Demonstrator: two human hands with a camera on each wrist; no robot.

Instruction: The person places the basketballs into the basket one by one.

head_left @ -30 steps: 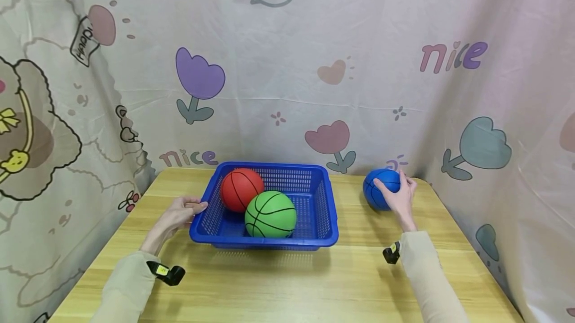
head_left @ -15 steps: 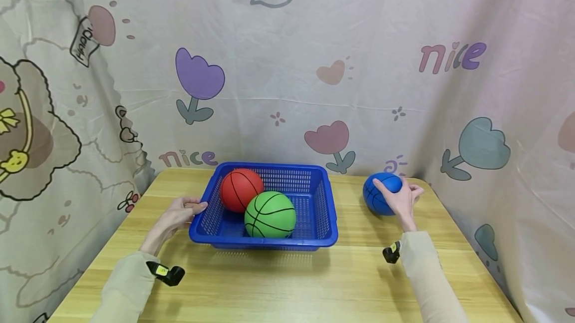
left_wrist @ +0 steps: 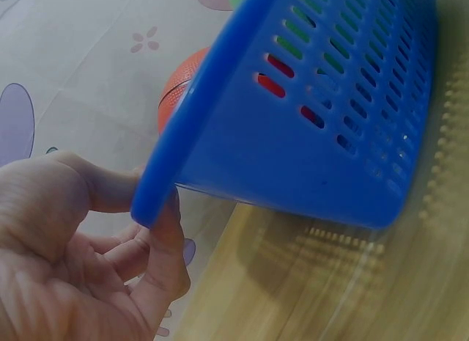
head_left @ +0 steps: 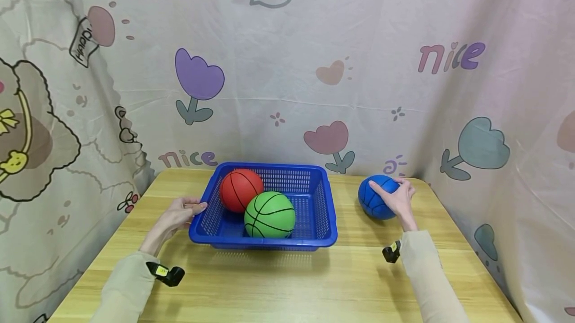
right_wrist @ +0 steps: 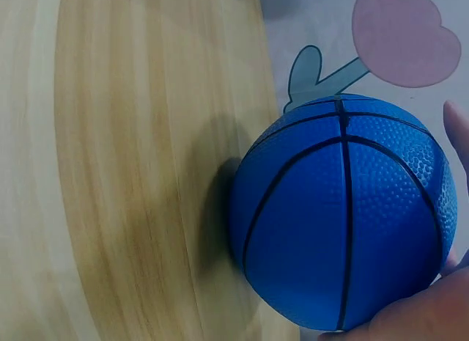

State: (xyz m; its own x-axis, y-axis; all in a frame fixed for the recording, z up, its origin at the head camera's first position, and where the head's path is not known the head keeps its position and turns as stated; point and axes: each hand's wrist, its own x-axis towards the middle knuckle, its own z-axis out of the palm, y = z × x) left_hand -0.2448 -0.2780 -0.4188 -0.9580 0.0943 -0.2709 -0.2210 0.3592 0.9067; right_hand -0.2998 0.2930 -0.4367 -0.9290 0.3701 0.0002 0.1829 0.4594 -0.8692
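Observation:
My left hand (head_left: 178,213) pinches the left rim of a blue plastic basket (head_left: 269,241), thumb on top and fingers below, as the left wrist view shows up close. Inside the basket, a red toy basketball (head_left: 241,190) lies at the back left and a green one (head_left: 270,214) in front of it. To the right of the basket, my right hand (head_left: 401,199) holds a blue toy basketball (head_left: 374,200) between thumb and fingers. In the right wrist view the blue ball (right_wrist: 330,216) sits close to the tabletop, with the thumb along its lower edge.
A wooden table (head_left: 287,283) carries everything. Printed fabric (head_left: 278,63) hangs right behind its back edge and along both sides. The basket's right half shows bare floor beside the green ball. A small black camera is strapped to each sleeve.
The blue ball has turned and shifted slightly towards me and to the left, my right fingers changing position on it. My left hand and the basket have stayed put.

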